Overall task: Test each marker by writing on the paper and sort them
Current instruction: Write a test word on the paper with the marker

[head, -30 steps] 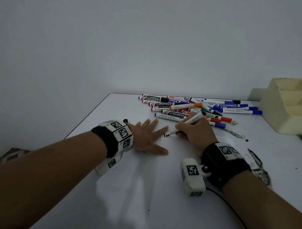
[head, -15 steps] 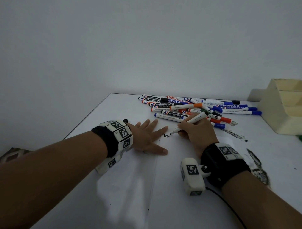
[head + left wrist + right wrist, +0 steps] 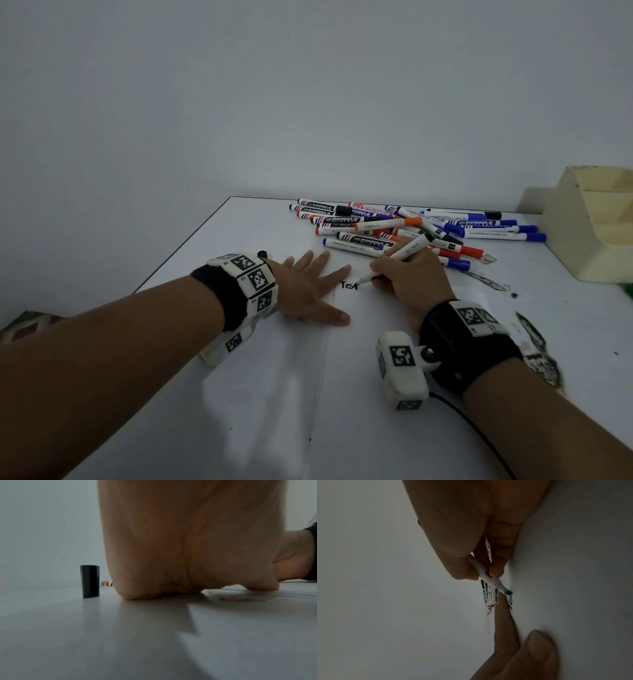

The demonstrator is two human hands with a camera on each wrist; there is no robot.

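My right hand (image 3: 411, 277) grips a white marker (image 3: 397, 258) like a pen, its black tip on the white paper (image 3: 376, 342) beside the black word "Test" (image 3: 348, 285). In the right wrist view the marker (image 3: 485, 574) is pinched between thumb and fingers, tip at the black writing (image 3: 510, 600). My left hand (image 3: 308, 291) lies flat on the paper's left edge, fingers spread and straight. A black marker cap (image 3: 89, 581) stands upright on the table left of that hand. A pile of capped markers (image 3: 404, 229) lies behind both hands.
A cream tiered organiser (image 3: 596, 226) stands at the far right of the white table (image 3: 205, 246). Black ink smears (image 3: 489, 279) mark the table right of my right hand. The table's left edge runs diagonally near my left forearm. A wall closes the back.
The marker tip has moved a little to the right along the paper and the written word has grown from "Te" to "Test". My left hand has stayed flat in place.
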